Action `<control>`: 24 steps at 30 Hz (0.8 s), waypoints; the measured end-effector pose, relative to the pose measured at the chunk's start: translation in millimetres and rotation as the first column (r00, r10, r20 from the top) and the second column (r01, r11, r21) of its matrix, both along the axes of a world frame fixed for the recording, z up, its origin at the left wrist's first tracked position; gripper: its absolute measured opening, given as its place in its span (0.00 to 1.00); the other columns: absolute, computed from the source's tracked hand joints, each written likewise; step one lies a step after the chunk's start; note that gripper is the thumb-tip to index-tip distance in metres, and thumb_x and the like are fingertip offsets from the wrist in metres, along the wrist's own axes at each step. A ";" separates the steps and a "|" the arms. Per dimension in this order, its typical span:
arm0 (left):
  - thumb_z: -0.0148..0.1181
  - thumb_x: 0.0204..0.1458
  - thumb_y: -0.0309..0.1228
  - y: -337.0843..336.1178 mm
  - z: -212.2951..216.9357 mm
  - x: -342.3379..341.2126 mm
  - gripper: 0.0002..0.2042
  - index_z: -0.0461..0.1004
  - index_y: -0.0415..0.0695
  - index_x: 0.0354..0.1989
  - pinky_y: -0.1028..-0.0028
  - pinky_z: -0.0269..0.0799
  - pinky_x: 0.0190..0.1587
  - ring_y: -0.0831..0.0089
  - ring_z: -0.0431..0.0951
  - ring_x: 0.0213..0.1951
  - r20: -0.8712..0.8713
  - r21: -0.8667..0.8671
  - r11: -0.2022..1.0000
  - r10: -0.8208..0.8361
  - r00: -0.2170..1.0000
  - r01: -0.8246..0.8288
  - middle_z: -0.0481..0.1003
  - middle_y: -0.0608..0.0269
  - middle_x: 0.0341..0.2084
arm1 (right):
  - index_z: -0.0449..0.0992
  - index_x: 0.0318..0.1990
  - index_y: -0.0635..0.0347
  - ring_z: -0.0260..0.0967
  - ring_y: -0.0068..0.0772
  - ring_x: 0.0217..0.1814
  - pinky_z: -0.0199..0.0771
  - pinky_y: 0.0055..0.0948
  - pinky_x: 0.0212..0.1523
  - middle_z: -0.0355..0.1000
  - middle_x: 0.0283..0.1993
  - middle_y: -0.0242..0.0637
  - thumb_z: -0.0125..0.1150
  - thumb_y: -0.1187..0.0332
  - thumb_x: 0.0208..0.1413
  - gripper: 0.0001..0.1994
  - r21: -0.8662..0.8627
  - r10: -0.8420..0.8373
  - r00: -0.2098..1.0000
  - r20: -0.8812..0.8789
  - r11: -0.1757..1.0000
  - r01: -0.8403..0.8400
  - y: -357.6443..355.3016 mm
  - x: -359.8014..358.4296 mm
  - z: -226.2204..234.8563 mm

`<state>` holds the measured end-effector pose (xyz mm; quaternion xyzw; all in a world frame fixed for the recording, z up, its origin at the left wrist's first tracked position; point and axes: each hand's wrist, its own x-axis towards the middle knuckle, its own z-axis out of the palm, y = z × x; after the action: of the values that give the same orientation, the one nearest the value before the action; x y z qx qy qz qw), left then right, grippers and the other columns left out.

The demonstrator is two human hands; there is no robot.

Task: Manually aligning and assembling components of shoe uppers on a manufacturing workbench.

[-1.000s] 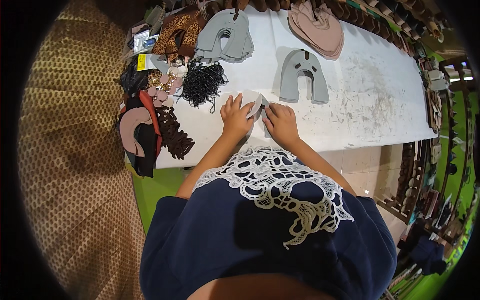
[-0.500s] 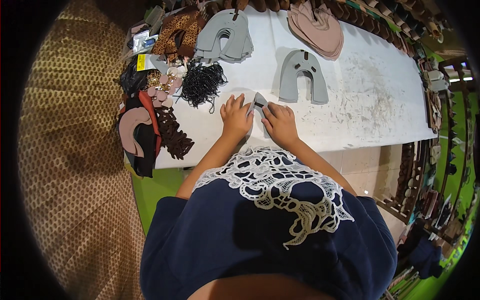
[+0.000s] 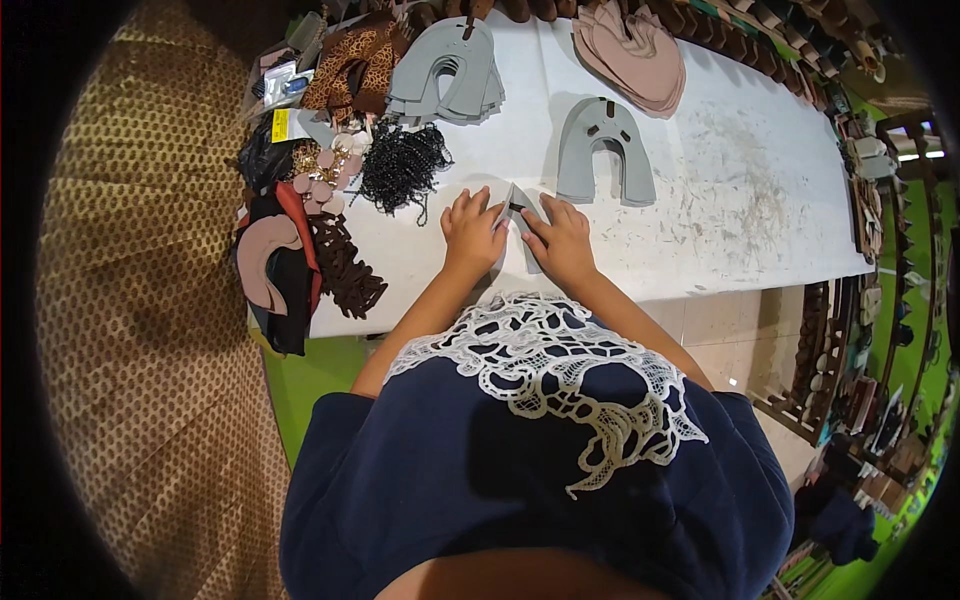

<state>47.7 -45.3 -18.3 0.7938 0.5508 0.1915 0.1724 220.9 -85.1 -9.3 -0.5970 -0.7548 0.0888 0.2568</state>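
Between my hands, at the near part of the white table, is a small grey piece [image 3: 531, 256] of sheet material, folded or bent to a peak. A dark strip [image 3: 516, 207] crosses it near the top. My left hand [image 3: 472, 232] pinches its left side with thumb and forefinger, the other fingers raised. My right hand [image 3: 564, 240] has its fingertips closed on the right side. The hands partly hide the piece, so its full outline cannot be told. Just beyond my right hand lies a pile of grey horseshoe-shaped pieces [image 3: 577, 165] with dark slots or tabs near the curve.
Another stack of grey arched pieces [image 3: 475, 85] lies far left, beside leopard-print pieces [image 3: 335, 75]. Black beaded strands [image 3: 405, 165], pink discs [image 3: 320, 190] and dark brown strips [image 3: 347, 268] crowd the left side. A pink stack [image 3: 655, 75] lies at the back. Shelves [image 3: 895, 290] stand right.
My right fingers have shifted slightly on the grey piece, and more of its dark strip shows. My left hand stays almost in place.
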 end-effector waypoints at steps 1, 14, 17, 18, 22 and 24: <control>0.55 0.47 0.38 0.4 0.4 -0.1 0.16 0.76 0.49 0.44 0.47 0.43 0.58 0.52 0.54 0.61 0.001 -0.011 1.000 -0.002 1.000 0.002 0.63 0.57 0.57 | 0.74 0.50 0.48 0.57 0.46 0.58 0.54 0.43 0.55 0.62 0.56 0.45 0.59 0.62 0.48 0.18 -0.005 0.003 1.000 0.013 1.000 -0.002 0.4 -0.6 -0.3; 0.55 0.47 0.39 6.2 -0.6 -3.0 0.16 0.76 0.50 0.44 0.47 0.44 0.58 0.51 0.54 0.61 -0.027 -0.048 0.999 0.003 1.000 -0.004 0.62 0.56 0.58 | 0.72 0.53 0.44 0.53 0.45 0.62 0.49 0.44 0.58 0.59 0.60 0.41 0.54 0.61 0.53 0.18 -0.036 0.016 0.995 0.096 0.999 -0.013 0.7 -5.5 -1.8; 0.55 0.47 0.40 8.1 4.2 -2.7 0.16 0.76 0.50 0.44 0.47 0.44 0.58 0.50 0.53 0.61 -0.035 -0.078 0.997 0.012 0.999 -0.014 0.62 0.56 0.58 | 0.71 0.53 0.44 0.52 0.46 0.62 0.50 0.44 0.58 0.59 0.60 0.40 0.53 0.62 0.53 0.18 -0.029 0.006 0.994 0.108 1.000 -0.003 0.1 -4.9 -3.2; 0.54 0.47 0.40 9.0 6.0 -2.5 0.17 0.76 0.49 0.45 0.49 0.44 0.58 0.49 0.53 0.61 -0.045 -0.114 0.993 0.015 0.999 -0.020 0.61 0.56 0.59 | 0.72 0.53 0.44 0.52 0.46 0.62 0.50 0.44 0.57 0.59 0.60 0.40 0.53 0.61 0.52 0.18 -0.021 0.013 0.995 0.103 1.000 -0.011 0.6 -4.5 -3.9; 0.53 0.49 0.41 18.1 4.1 -7.0 0.18 0.75 0.47 0.46 0.52 0.44 0.60 0.48 0.50 0.63 -0.090 -0.253 0.967 0.020 0.996 -0.043 0.59 0.56 0.61 | 0.71 0.53 0.43 0.52 0.47 0.62 0.50 0.45 0.57 0.58 0.60 0.40 0.53 0.61 0.53 0.18 -0.009 0.028 0.994 0.109 1.000 -0.027 1.0 -4.5 -3.9; 0.52 0.49 0.41 22.6 1.6 -7.8 0.18 0.76 0.47 0.44 0.51 0.43 0.60 0.48 0.49 0.63 -0.041 -0.281 0.958 0.036 0.999 -0.046 0.58 0.57 0.61 | 0.71 0.53 0.43 0.52 0.47 0.62 0.50 0.45 0.57 0.58 0.61 0.40 0.53 0.62 0.53 0.19 -0.014 0.028 0.993 0.114 1.000 -0.027 1.2 -4.4 -4.0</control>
<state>39.9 -22.6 -16.7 0.7529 0.5917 0.1003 0.2700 216.5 -83.8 -13.3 -0.5922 -0.7759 0.0628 0.2084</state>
